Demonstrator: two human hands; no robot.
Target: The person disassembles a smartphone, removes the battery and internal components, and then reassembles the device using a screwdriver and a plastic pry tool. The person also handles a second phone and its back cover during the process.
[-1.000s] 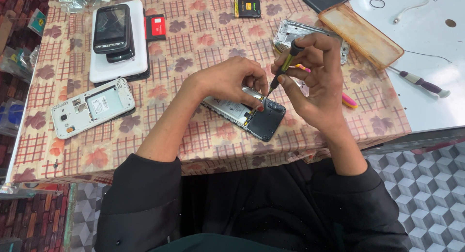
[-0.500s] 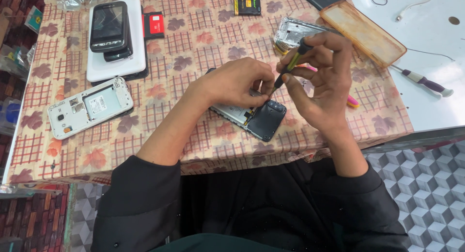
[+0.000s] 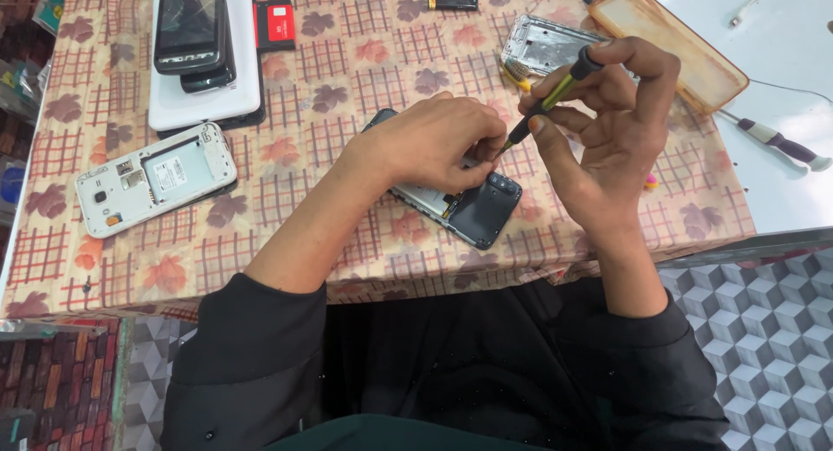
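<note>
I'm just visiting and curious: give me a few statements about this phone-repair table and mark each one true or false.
1. The right hand holds a screwdriver. True.
2. The left hand rests on the opened dark phone. True.
3. The white phone with its back off lies under the right hand. False: it lies apart, on the left side of the table.
4. A second screwdriver lies on the white surface at right. True.
5. The red card is held in the left hand. False: it lies on the table beside the white tablet.
</note>
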